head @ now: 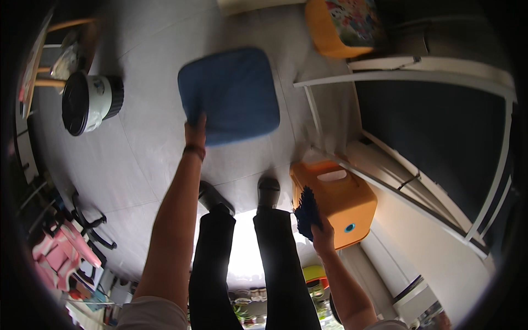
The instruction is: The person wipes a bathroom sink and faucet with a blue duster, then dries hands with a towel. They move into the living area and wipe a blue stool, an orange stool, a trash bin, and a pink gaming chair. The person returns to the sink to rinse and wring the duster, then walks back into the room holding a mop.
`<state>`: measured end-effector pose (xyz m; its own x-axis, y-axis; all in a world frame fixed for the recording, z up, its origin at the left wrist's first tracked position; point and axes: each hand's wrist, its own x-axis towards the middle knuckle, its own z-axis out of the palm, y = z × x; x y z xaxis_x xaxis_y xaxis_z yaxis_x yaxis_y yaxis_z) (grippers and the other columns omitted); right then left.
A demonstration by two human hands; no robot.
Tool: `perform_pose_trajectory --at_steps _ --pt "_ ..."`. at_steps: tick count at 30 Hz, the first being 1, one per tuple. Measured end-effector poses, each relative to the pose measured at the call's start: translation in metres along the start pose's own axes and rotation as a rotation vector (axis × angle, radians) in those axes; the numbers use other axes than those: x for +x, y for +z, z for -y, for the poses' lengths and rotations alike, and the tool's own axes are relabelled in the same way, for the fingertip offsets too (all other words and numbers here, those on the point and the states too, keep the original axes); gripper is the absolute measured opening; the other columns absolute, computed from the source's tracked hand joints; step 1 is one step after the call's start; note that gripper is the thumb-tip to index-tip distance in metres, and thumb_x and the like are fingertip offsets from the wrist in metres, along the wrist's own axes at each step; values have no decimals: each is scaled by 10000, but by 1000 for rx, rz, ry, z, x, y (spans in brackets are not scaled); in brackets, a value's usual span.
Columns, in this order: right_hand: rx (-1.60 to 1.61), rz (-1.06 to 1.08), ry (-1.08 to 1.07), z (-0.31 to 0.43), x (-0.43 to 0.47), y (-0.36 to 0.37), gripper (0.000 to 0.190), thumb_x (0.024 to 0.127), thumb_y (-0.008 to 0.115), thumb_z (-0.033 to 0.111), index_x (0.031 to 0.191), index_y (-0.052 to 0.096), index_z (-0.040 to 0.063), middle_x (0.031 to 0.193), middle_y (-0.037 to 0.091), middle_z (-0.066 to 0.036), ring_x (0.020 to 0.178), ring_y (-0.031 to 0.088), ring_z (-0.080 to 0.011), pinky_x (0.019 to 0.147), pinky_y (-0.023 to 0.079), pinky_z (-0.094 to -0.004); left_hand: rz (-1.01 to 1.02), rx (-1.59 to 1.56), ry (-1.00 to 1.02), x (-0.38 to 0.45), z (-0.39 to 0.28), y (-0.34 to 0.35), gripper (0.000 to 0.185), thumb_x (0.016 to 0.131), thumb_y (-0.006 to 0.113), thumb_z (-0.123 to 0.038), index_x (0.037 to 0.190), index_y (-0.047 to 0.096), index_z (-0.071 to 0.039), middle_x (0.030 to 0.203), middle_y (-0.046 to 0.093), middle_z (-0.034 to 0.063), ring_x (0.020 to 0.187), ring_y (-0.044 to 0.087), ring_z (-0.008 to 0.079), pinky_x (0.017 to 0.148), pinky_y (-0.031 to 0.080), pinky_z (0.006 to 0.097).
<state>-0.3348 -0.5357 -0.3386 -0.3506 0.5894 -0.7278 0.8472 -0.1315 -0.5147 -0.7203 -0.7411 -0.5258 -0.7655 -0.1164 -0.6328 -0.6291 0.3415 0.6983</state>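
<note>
My left hand (196, 130) grips the near left corner of a blue square cushion (235, 95), with the thumb on its top and the fingers hidden. The cushion is over the grey tiled floor, in front of my feet. In my right hand (324, 235) is a dark blue brush or duster with shaggy bristles (307, 212). It points away from me, just left of an orange plastic step stool (350, 198) with an oval slot.
A lidded trash bin (97, 103) stands at the left, and a pink chair (62, 255) at the lower left. A white metal frame (396, 76) with dark panels takes up the right. Another orange item (324, 33) lies at the top right.
</note>
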Motion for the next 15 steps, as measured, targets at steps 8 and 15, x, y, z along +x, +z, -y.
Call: perform_pose_trajectory --at_steps 8,15 --pt "534 -262 80 -33 -95 -25 438 832 487 -58 1269 496 -35 1195 569 -73 1097 514 -142 984 381 -286 390 -288 -136 45 -104 115 763 859 638 -414 1423 248 -79 1361 420 148 1175 468 373 912 471 521" --pt "-442 -513 -321 -70 -52 -13 509 815 552 -4 1315 459 21 1266 508 -188 1198 456 -357 1039 345 -457 561 -77 -144 -54 -61 110 725 885 622 -291 1458 215 -114 1383 403 96 1211 482 276 991 399 441"
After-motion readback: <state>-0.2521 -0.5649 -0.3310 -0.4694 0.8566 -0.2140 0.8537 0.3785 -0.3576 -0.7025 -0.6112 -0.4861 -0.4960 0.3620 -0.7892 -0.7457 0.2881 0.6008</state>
